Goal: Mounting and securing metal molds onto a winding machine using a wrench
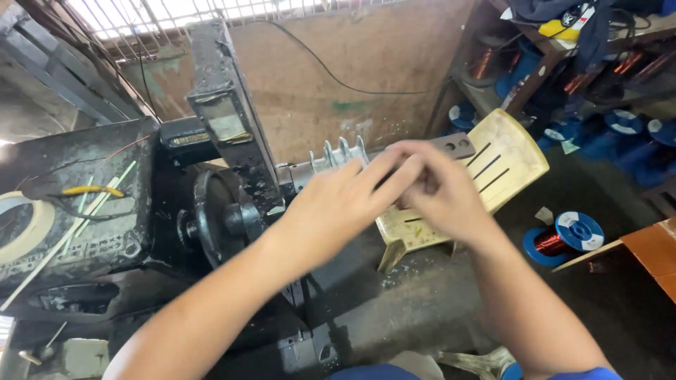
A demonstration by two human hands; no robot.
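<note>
At the far left, one roll of pale tape (17, 225) is seen lying on the black machine housing (84, 190), with one yellow-sleeved wire (91, 190) beside it. One dark handwheel (215, 225) is mounted on the machine, below one upright black bar (232, 119).

One stepped metal winding former (341, 153) is fixed at the machine's shaft, and both hands are gathered at it. The left hand (338, 204) is stretched out with its fingers nearly straight and close together, laid across the former and touching the right hand's fingers. The right hand (440, 193) is curled loosely, fingertips drawn narrow toward the former; whether anything is pinched between them cannot be told, since the hands are blurred and overlap.

Behind the hands, one pale slotted wooden stool (507, 158) is seen. On the floor to the right, one blue spool of copper wire (563, 238) lies on its side; further blue spools (627, 123) are stacked by the shelves, too blurred to be counted.
</note>
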